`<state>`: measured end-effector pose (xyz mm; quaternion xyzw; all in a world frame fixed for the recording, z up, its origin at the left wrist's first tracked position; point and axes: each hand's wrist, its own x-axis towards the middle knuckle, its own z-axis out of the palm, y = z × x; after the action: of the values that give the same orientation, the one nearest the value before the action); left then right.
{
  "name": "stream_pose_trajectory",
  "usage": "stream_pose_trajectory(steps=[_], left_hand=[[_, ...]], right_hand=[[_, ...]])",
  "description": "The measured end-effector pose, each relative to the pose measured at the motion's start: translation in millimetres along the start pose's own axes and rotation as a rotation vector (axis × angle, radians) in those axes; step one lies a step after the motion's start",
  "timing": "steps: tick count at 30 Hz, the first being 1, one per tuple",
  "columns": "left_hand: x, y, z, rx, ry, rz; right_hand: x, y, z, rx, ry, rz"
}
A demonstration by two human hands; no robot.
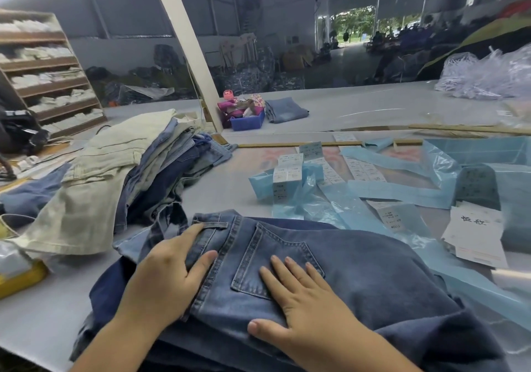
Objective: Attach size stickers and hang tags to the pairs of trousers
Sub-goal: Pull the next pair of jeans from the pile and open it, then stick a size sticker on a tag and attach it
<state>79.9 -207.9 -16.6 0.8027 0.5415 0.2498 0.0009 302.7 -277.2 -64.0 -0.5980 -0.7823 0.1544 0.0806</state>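
Lying across the near edge of the table (218,196), the blue jeans (359,262) run out of view at the bottom of the frame, so the full length of the legs cannot be seen. Printing on the size stickers (290,170) and on the white hang tags (477,233) is too small and blurred to read. The far hall is dim and indistinct.

The left hand (169,274) lies flat with fingers extended and slightly spread. Its fingertips rest on the waistband beside a belt loop (214,225), at 10 o'clock from the back pocket (275,262). It grips nothing.

The right hand (304,305) is likewise flat and spread, pressing on the back pocket, with the thumb lying at the near fold of the denim. It holds nothing.

The jeans lie back side up. The waistband points toward 11 o'clock and the legs trail toward 4 o'clock, giving a long axis from upper left to lower right.

The stickers sit among blue plastic sheets (402,190) at 1 o'clock from the jeans. A stack of folded trousers (120,170) lies at 10 o'clock, and the hang tags at 3 o'clock.
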Motion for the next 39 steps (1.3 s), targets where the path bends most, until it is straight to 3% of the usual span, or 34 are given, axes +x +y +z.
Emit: stream_pose_trajectory(steps=[2,4,7,10,13,14,16,17,18,21,24,25,27,30,31,33,36,39], left_hand=[[-8.0,5.2,-3.9,0.083,0.132,0.077],[-16.8,8.3,-6.4,0.039,0.204,0.019],[-29.9,4.8,-11.7,-0.141,0.104,-0.159],[-29.6,0.6,-19.8,-0.48,0.024,-0.179],[-18.0,4.8,-33.0,-0.807,-0.043,-0.002],[-14.4,3.7,-37.8,-1.014,-0.106,0.046],[-5.5,0.0,-48.3,-1.423,-0.243,-0.012],[-1.9,-3.5,-51.0,-1.458,-0.251,-0.064],[2.6,-5.4,-51.3,-1.328,-0.209,-0.122],[13.5,-5.5,-44.0,-0.587,0.054,-0.23],[21.0,22.9,-43.4,-0.393,0.357,-0.107],[23.0,37.5,-40.9,-0.381,0.359,-0.025],[25.3,62.0,-18.8,-0.31,0.145,0.127],[20.9,79.2,35.5,0.255,-0.479,0.217],[23.6,78.6,43.7,0.397,-0.608,0.221],[45.0,77.8,46.1,0.456,-0.665,0.222],[99.6,89.5,41.1,0.392,-0.715,0.168],[155.2,98.0,56.2,0.408,-0.733,0.074]], right_hand=[[-2.8,0.5,1.3,-0.006,0.021,0.003],[-3.5,2.2,0.9,0.002,0.038,0.011],[-5.9,4.5,-4.2,-0.037,-0.032,-0.052],[-11.0,-0.3,-13.4,-0.126,-0.065,-0.14],[-21.9,-4.3,-32.0,-0.051,0.145,-0.281],[-26.2,-0.5,-39.1,-0.041,0.246,-0.32],[-37.6,14.6,-51.9,-0.016,0.451,-0.348],[-43.8,22.8,-55.3,0.019,0.484,-0.333],[-49.0,28.4,-57.1,0.012,0.477,-0.316],[-58.1,32.9,-52.7,-0.085,0.3,-0.294],[-52.1,27.2,-35.8,-0.208,0.193,-0.35],[-47.5,22.4,-34.8,-0.238,0.194,-0.353],[-40.5,11.4,-38.7,-0.278,0.127,-0.305],[-28.0,5.5,-56.5,-0.189,0.043,-0.39],[-25.2,9.4,-64.3,-0.127,-0.016,-0.411],[-20.9,21.4,-82.2,-0.015,0.039,-0.322],[-7.4,30.0,-93.8,0.045,-0.058,-0.04],[28.5,32.4,-101.5,0.046,-0.069,0.09]])
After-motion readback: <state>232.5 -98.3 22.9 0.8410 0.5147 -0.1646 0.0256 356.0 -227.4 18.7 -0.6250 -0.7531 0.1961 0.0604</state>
